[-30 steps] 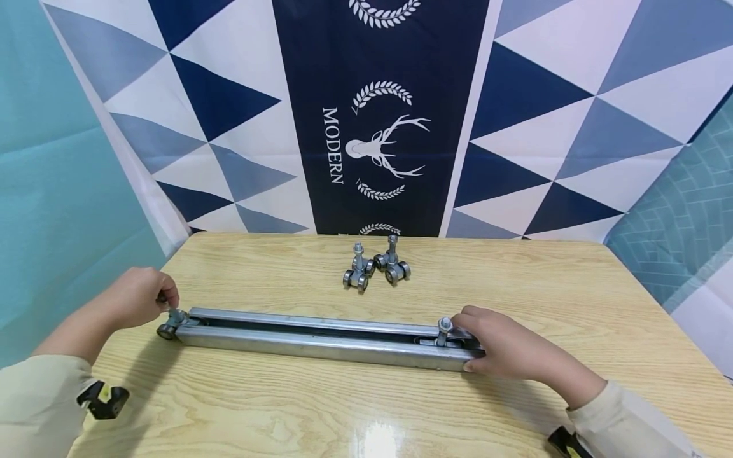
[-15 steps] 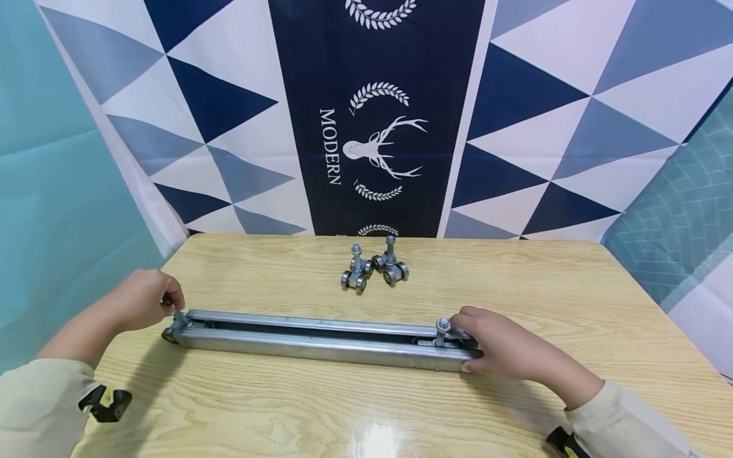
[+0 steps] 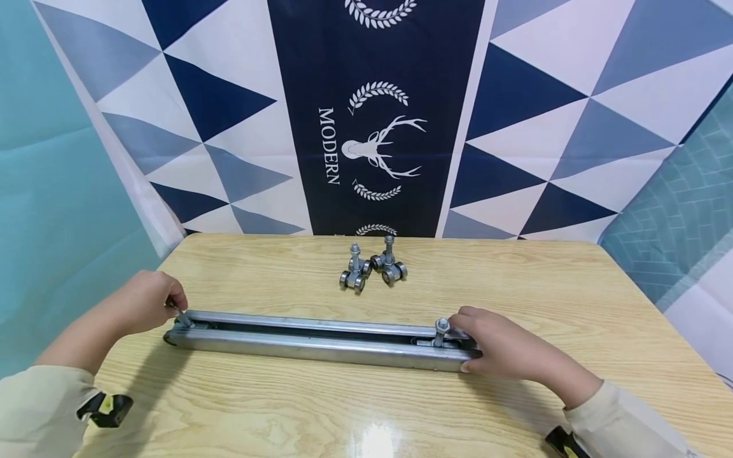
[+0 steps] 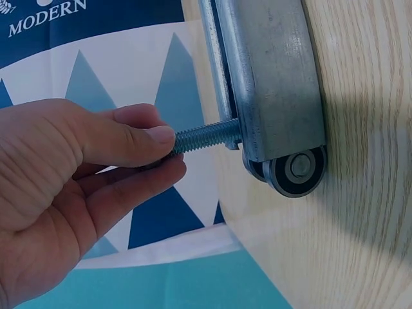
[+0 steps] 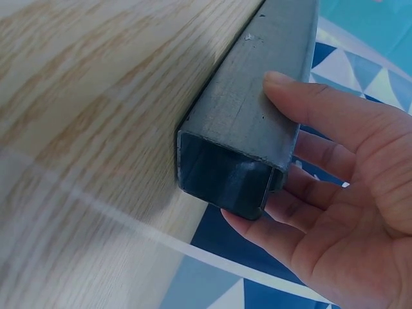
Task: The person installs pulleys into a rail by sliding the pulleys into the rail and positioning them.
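Observation:
A long galvanized steel channel rail (image 3: 321, 350) lies on the table with its slot facing up. My left hand (image 3: 140, 302) pinches the threaded bolt (image 4: 212, 134) of a wheeled roller trolley at the rail's left end. In the left wrist view, that trolley's end wheel (image 4: 300, 167) pokes partly out of the rail's mouth; the rest is hidden inside. At the other end, my right hand (image 3: 506, 343) grips the rail with the thumb on one side and fingers on the other. Close to it, a second trolley's bolt (image 3: 441, 332) stands up through the slot.
Two loose roller trolleys, one on the left (image 3: 355, 270) and one on the right (image 3: 390, 264), sit side by side with bolts upward behind the rail. The wooden table (image 3: 275, 407) ends at a patterned cloth backdrop (image 3: 378, 127).
My left hand has moved slightly right with the trolley, whose wheels have gone from outside the rail's left end to mostly inside it. My right hand keeps its grip on the rail.

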